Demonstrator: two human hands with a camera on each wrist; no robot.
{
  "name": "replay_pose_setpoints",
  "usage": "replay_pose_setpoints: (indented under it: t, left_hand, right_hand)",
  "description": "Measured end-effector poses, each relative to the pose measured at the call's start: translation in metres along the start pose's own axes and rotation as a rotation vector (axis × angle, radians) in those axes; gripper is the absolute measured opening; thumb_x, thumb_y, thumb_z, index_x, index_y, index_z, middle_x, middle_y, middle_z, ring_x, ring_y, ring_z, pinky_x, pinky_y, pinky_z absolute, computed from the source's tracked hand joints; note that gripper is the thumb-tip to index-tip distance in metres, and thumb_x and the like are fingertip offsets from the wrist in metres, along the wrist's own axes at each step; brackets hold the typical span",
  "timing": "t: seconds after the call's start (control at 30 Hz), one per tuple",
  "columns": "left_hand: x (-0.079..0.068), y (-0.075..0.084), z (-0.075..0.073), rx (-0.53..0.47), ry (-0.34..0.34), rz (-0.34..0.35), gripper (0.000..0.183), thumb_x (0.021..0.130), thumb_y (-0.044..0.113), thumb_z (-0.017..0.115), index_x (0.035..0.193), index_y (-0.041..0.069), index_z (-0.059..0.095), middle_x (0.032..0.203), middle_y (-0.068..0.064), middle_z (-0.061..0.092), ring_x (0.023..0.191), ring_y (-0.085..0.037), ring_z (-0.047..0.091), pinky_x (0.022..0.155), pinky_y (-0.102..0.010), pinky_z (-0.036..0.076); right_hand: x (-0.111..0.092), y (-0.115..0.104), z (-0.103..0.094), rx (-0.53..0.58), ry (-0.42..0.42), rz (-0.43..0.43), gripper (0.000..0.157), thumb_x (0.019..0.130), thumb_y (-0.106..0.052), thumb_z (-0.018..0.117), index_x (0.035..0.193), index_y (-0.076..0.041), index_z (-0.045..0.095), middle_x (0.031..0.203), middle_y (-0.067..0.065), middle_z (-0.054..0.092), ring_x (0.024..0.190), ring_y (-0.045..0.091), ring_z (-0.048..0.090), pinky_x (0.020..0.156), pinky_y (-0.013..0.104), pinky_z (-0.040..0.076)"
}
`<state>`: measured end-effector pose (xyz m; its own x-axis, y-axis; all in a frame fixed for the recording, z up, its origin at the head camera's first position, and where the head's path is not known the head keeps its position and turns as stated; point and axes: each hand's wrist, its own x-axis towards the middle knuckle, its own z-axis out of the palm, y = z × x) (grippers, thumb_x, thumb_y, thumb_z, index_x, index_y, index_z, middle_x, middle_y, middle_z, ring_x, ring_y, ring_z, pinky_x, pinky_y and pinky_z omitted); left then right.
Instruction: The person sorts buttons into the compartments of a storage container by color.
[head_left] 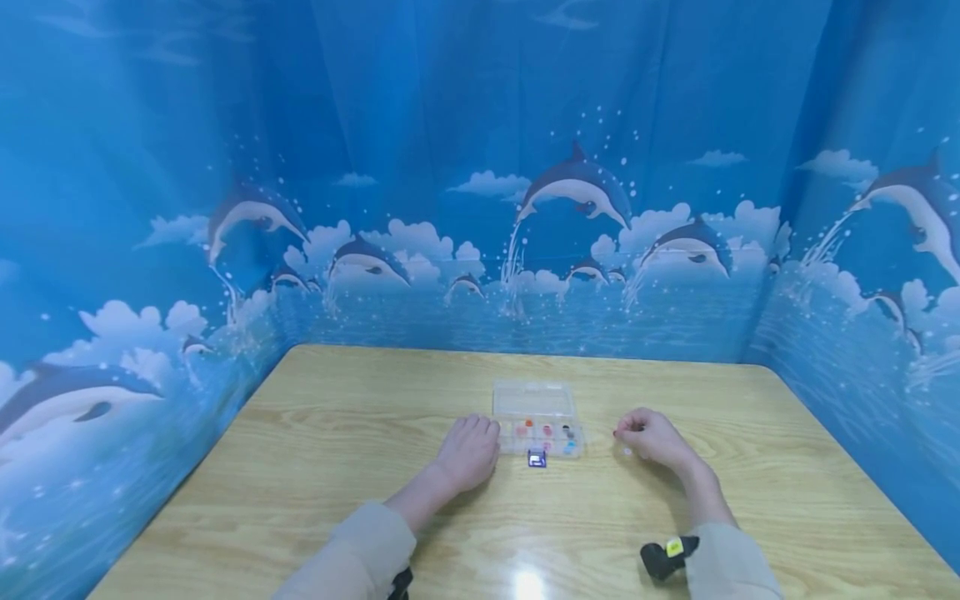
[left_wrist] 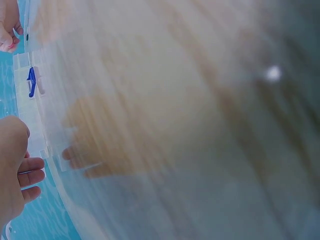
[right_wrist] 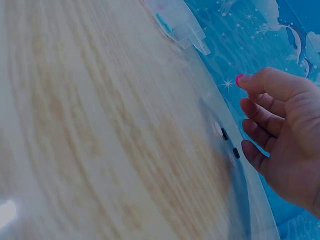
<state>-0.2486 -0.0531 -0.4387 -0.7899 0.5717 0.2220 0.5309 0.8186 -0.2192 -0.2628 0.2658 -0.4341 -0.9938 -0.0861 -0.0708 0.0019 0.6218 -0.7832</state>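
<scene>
A clear plastic compartment box [head_left: 556, 451] lies with its lid [head_left: 533, 398] tipped back, small coloured pieces in its compartments. My left hand [head_left: 468, 452] holds the box's left end; in the left wrist view its thumb [left_wrist: 15, 131] overlaps the box and the other fingers [left_wrist: 31, 177] curl beside the corner. To the right of the box, my right hand [head_left: 654, 437] pinches a small pink-red piece [right_wrist: 239, 80] by the thumb tip. Beneath that hand, a dark piece [right_wrist: 236, 153] and a pale one [right_wrist: 217, 129] lie on the table, among several small pieces.
A blue clasp [head_left: 537, 458] sticks out at the front of the box. The wood-patterned table [head_left: 360, 433] reaches back to a blue curtain [head_left: 420, 325] printed with dolphins. A black strapped device [head_left: 667, 558] sits at the right sleeve.
</scene>
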Motion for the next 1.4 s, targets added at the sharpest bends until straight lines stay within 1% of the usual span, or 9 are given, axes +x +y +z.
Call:
replay_pose_setpoints:
  t: [0.2, 0.33, 0.47, 0.6, 0.67, 0.9, 1.0, 1.2, 1.4]
  left_hand:
    - [-0.001, -0.001, -0.001, 0.002, 0.005, 0.002, 0.020, 0.093, 0.026, 0.050, 0.097, 0.007, 0.055, 0.083, -0.003, 0.052, 0.078, -0.017, 0.048, 0.071, -0.028, 0.043]
    - [-0.001, -0.001, -0.001, 0.000, 0.003, 0.004, 0.021, 0.093, 0.026, 0.050, 0.098, 0.007, 0.055, 0.084, -0.003, 0.052, 0.079, -0.017, 0.048, 0.072, -0.028, 0.043]
    - [-0.001, -0.001, 0.000, 0.001, 0.004, 0.005, 0.021, 0.093, 0.027, 0.050, 0.098, 0.007, 0.055, 0.084, -0.003, 0.052, 0.078, -0.016, 0.048, 0.072, -0.028, 0.043]
    - [0.000, -0.002, 0.000, 0.010, 0.007, 0.005, 0.021, 0.093, 0.027, 0.050, 0.098, 0.007, 0.055, 0.083, -0.003, 0.052, 0.077, -0.016, 0.048, 0.071, -0.028, 0.043]
    - [0.000, -0.002, 0.001, 0.013, 0.005, 0.005, 0.021, 0.093, 0.027, 0.050, 0.098, 0.007, 0.055, 0.082, -0.002, 0.052, 0.077, -0.016, 0.048, 0.071, -0.028, 0.043]
    - [-0.001, 0.000, 0.000, -0.003, -0.005, -0.009, 0.020, 0.093, 0.026, 0.050, 0.097, 0.007, 0.055, 0.082, -0.002, 0.051, 0.077, -0.016, 0.047, 0.071, -0.028, 0.043]
    - [-0.001, 0.000, 0.000, -0.008, -0.003, -0.013, 0.020, 0.093, 0.026, 0.050, 0.098, 0.008, 0.055, 0.082, -0.002, 0.051, 0.076, -0.016, 0.047, 0.071, -0.028, 0.043]
    - [-0.001, 0.001, 0.001, -0.008, -0.007, -0.009, 0.021, 0.093, 0.027, 0.050, 0.099, 0.007, 0.055, 0.082, -0.002, 0.051, 0.076, -0.015, 0.046, 0.071, -0.028, 0.043]
    - [-0.001, 0.000, 0.001, -0.012, -0.002, -0.007, 0.020, 0.093, 0.026, 0.049, 0.098, 0.007, 0.055, 0.082, -0.002, 0.050, 0.076, -0.016, 0.046, 0.072, -0.029, 0.043]
  right_hand:
    - [0.001, -0.010, 0.002, 0.064, -0.007, -0.005, 0.014, 0.087, -0.013, 0.061, 0.092, -0.001, 0.057, 0.099, 0.013, 0.056, 0.060, 0.015, 0.048, 0.048, 0.025, 0.041]
    - [0.002, -0.013, 0.005, 0.109, -0.010, -0.024, 0.016, 0.087, -0.013, 0.062, 0.093, 0.001, 0.058, 0.103, 0.013, 0.055, 0.069, 0.018, 0.049, 0.050, 0.025, 0.043]
    - [0.004, -0.013, 0.008, 0.112, -0.013, -0.036, 0.017, 0.087, -0.016, 0.063, 0.092, 0.000, 0.059, 0.104, 0.012, 0.053, 0.081, 0.021, 0.047, 0.053, 0.027, 0.045]
    - [0.008, -0.014, 0.010, 0.113, -0.012, -0.034, 0.016, 0.087, -0.017, 0.063, 0.091, -0.002, 0.060, 0.103, 0.011, 0.053, 0.081, 0.021, 0.045, 0.053, 0.029, 0.045]
    - [0.009, -0.015, 0.011, 0.103, -0.012, -0.050, 0.016, 0.087, -0.017, 0.063, 0.091, -0.002, 0.061, 0.103, 0.010, 0.054, 0.082, 0.020, 0.045, 0.056, 0.029, 0.044]
    - [0.011, -0.023, 0.016, 0.058, 0.008, -0.161, 0.014, 0.083, -0.014, 0.067, 0.087, -0.001, 0.064, 0.095, 0.008, 0.057, 0.090, 0.022, 0.049, 0.073, 0.032, 0.040]
    - [0.010, -0.026, 0.020, 0.046, 0.007, -0.185, 0.013, 0.083, -0.013, 0.067, 0.087, -0.001, 0.064, 0.093, 0.007, 0.058, 0.089, 0.021, 0.050, 0.074, 0.033, 0.041]
    - [0.011, -0.030, 0.026, 0.037, -0.001, -0.183, 0.013, 0.082, -0.012, 0.067, 0.088, -0.001, 0.064, 0.090, 0.006, 0.058, 0.087, 0.021, 0.050, 0.072, 0.032, 0.041]
    - [0.015, -0.033, 0.030, 0.019, -0.012, -0.186, 0.012, 0.083, -0.015, 0.068, 0.087, -0.004, 0.065, 0.090, 0.004, 0.058, 0.088, 0.020, 0.050, 0.073, 0.033, 0.041]
